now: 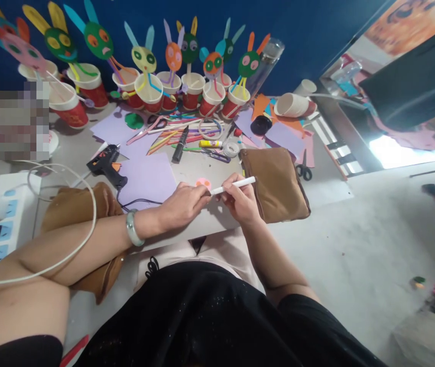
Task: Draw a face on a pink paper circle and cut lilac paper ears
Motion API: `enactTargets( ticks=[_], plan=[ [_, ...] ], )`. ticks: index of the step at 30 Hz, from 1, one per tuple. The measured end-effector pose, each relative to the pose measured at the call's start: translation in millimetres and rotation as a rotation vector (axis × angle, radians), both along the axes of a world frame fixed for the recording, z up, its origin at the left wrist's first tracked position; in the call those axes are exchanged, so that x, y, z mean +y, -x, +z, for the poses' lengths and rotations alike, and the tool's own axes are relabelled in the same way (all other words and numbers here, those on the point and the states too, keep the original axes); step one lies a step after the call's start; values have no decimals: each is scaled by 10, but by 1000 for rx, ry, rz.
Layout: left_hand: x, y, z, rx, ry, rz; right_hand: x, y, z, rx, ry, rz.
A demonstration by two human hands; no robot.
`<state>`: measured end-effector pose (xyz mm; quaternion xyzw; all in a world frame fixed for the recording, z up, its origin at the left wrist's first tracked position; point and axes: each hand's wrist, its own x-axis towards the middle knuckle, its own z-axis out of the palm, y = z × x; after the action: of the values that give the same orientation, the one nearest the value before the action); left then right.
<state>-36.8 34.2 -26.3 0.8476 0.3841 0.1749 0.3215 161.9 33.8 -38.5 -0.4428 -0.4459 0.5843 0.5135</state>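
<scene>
My right hand (pixel 240 200) pinches a white marker pen (pixel 244 182) that lies almost level above the table's front edge. My left hand (pixel 185 204) is closed at the pen's other end, where a dark part shows by the fingertips; whether that is a cap I cannot tell. Just behind the fingers lies a small pink paper piece (pixel 203 181) with orange spots. Beside my right hand sits a brown cloth pouch (pixel 278 184). A sheet of purple paper (pixel 146 176) is beyond my left wrist.
Red-and-white paper cups (pixel 74 113) with paper rabbit figures line the back. A black glue gun (pixel 106 165) with its cord is at left, near a power strip (pixel 9 214). Coloured sticks (pixel 187 130), a black marker (pixel 180 145), tape (pixel 231 148) and black-handled scissors (pixel 304 171) lie around.
</scene>
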Motion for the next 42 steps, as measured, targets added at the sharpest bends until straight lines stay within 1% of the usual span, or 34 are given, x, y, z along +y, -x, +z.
enactTargets(
  ticks=[3, 6, 9, 12, 15, 18, 20, 22, 24, 25, 26, 29, 31, 34, 38, 42],
  plan=[
    [-18, 10, 4, -140, 23, 34, -27, -67, -7, 41, 45, 45],
    [-48, 17, 16, -282, 109, 92, -91, -114, -41, 55, 59, 84],
    [-61, 17, 15, -374, 199, 136, -170, -110, -62, 72, 86, 98],
    [-47, 13, 4, -440, 227, 163, -219, -111, -28, 93, 96, 131],
    [-32, 10, -10, -493, 249, 155, -237, -173, 32, 103, 100, 157],
    [-41, 7, -26, -528, 291, 89, -255, -279, 64, 59, 94, 187],
    [-58, 5, -34, -530, 306, 54, -275, -345, 73, 1, 62, 253],
    [-74, 4, -37, -514, 297, 50, -302, -377, 87, -108, 23, 351],
    [-83, 8, -34, -486, 266, 59, -341, -353, 107, -283, -17, 442],
    [-84, 11, -31, -464, 246, 57, -366, -320, 116, -381, -52, 461],
    [-84, 15, -26, -438, 224, 48, -392, -274, 122, -474, -101, 456],
    [-80, 28, -13, -356, 168, 19, -470, -110, 128, -645, -270, 350],
    [-79, 34, -10, -337, 142, 38, -500, -27, 138, -687, -312, 323],
    [-85, 39, -14, -336, 104, 61, -504, 21, 187, -710, -307, 328],
    [-104, 50, -7, -308, 61, 24, -517, 25, 244, -679, -273, 351],
    [-137, 55, 1, -242, 81, -15, -602, 60, 195, -604, -200, 324]
  ],
)
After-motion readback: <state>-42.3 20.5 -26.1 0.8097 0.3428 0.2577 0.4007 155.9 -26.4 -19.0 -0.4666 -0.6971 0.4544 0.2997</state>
